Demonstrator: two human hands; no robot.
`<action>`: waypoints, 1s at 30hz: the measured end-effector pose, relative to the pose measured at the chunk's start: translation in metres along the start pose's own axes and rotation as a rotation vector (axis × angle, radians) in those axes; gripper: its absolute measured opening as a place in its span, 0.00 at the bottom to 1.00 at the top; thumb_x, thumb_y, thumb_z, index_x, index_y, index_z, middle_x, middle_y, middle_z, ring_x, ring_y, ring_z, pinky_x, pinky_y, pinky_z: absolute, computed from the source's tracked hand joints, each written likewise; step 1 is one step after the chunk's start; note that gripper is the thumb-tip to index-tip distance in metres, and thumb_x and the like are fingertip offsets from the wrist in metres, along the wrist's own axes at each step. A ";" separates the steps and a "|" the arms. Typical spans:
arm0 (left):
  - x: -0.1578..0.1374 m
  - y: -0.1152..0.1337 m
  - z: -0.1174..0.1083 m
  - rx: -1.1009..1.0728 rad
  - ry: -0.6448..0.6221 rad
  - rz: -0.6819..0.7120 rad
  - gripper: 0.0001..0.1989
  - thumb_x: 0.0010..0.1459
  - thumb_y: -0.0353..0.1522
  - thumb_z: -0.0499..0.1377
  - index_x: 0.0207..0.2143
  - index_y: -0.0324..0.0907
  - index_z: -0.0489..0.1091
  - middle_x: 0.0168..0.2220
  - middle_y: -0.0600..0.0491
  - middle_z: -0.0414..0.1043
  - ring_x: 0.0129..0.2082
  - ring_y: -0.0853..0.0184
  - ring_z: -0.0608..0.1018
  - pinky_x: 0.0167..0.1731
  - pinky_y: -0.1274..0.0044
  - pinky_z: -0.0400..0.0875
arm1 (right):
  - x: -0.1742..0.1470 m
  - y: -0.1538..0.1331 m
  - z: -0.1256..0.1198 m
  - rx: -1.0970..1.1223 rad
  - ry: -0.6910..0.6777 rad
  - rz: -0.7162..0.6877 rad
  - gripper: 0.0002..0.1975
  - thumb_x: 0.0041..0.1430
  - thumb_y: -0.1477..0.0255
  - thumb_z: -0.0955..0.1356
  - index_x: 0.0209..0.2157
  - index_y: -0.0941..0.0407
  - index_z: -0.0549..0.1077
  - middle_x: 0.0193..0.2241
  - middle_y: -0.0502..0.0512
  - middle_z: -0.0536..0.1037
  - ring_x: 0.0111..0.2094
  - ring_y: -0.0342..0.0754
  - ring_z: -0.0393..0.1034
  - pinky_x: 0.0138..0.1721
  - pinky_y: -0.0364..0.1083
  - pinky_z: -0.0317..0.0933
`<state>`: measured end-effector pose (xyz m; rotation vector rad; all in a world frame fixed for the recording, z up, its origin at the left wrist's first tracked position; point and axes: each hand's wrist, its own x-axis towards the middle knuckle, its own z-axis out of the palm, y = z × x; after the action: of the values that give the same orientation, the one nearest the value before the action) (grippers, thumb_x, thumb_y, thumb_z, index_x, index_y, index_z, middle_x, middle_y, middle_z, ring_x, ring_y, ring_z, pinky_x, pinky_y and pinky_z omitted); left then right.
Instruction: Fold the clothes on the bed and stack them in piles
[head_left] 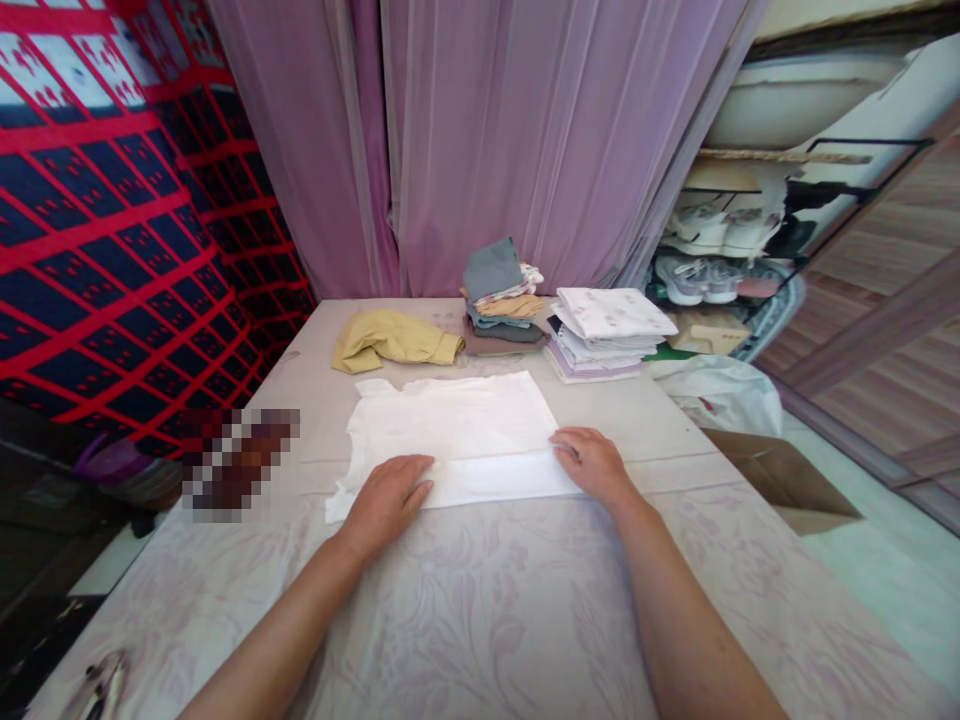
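A white cloth garment [472, 420], possibly a shirt, lies spread on the table with a strip along its near side folded over. Its left end is uneven and crumpled, while the right edge runs straight. My left hand [390, 500] rests flat over the near left part of the garment, fingers stretched out and thumb apart. At the right edge, by the fold, my right hand [592, 462] lies with its fingertips on the cloth. Its fingers are slightly bent, with a small gap beside the thumb.
Behind the garment are a yellow garment [397, 338], a stack of folded coloured clothes [504, 300] and a pile of folded white cloths [611, 325]. A blurred-out item [244, 465] is at the left edge. A cardboard box [780, 480] and shoe rack [720, 250] stand right.
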<state>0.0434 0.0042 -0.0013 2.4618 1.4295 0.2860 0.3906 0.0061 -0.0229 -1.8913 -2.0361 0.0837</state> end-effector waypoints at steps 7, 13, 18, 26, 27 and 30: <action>0.023 0.018 -0.008 0.082 -0.006 -0.065 0.17 0.57 0.38 0.56 0.48 0.44 0.71 0.44 0.47 0.72 0.46 0.57 0.71 0.46 0.67 0.64 | -0.003 0.028 -0.003 0.123 -0.047 -0.072 0.11 0.52 0.70 0.66 0.38 0.51 0.77 0.39 0.54 0.77 0.42 0.49 0.69 0.47 0.48 0.60; 0.026 0.018 -0.005 0.042 0.019 -0.014 0.11 0.59 0.35 0.53 0.41 0.43 0.71 0.41 0.49 0.73 0.43 0.59 0.72 0.44 0.68 0.65 | -0.002 0.023 -0.006 0.158 -0.030 -0.062 0.09 0.52 0.71 0.67 0.35 0.52 0.78 0.39 0.55 0.77 0.43 0.50 0.68 0.48 0.49 0.60; 0.023 0.016 -0.004 -0.005 0.047 0.006 0.10 0.59 0.36 0.52 0.40 0.43 0.69 0.38 0.50 0.74 0.41 0.60 0.74 0.43 0.68 0.65 | 0.000 0.015 -0.014 0.176 -0.007 -0.052 0.07 0.52 0.74 0.65 0.29 0.53 0.76 0.41 0.54 0.77 0.44 0.50 0.68 0.48 0.49 0.59; 0.023 0.017 -0.003 -0.042 0.078 0.037 0.14 0.62 0.38 0.48 0.42 0.45 0.69 0.37 0.51 0.75 0.39 0.61 0.74 0.42 0.69 0.66 | -0.005 0.012 -0.029 0.453 -0.146 0.041 0.06 0.53 0.70 0.63 0.31 0.54 0.71 0.27 0.48 0.74 0.30 0.44 0.68 0.33 0.42 0.60; 0.022 0.017 -0.002 -0.052 0.089 0.050 0.14 0.63 0.38 0.47 0.42 0.45 0.69 0.38 0.51 0.75 0.40 0.61 0.74 0.42 0.69 0.65 | -0.006 0.013 -0.028 0.506 -0.136 0.059 0.06 0.51 0.70 0.64 0.32 0.54 0.70 0.28 0.48 0.73 0.30 0.44 0.67 0.32 0.42 0.60; 0.020 0.018 -0.001 -0.066 0.108 0.048 0.14 0.63 0.39 0.46 0.39 0.44 0.69 0.36 0.51 0.74 0.39 0.62 0.74 0.41 0.71 0.66 | -0.007 0.017 -0.026 0.689 -0.127 0.104 0.12 0.49 0.69 0.65 0.38 0.55 0.68 0.30 0.48 0.73 0.30 0.43 0.66 0.31 0.41 0.59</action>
<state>0.0674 0.0133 0.0067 2.4633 1.3804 0.4749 0.4145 -0.0038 -0.0049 -1.5606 -1.6671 0.8333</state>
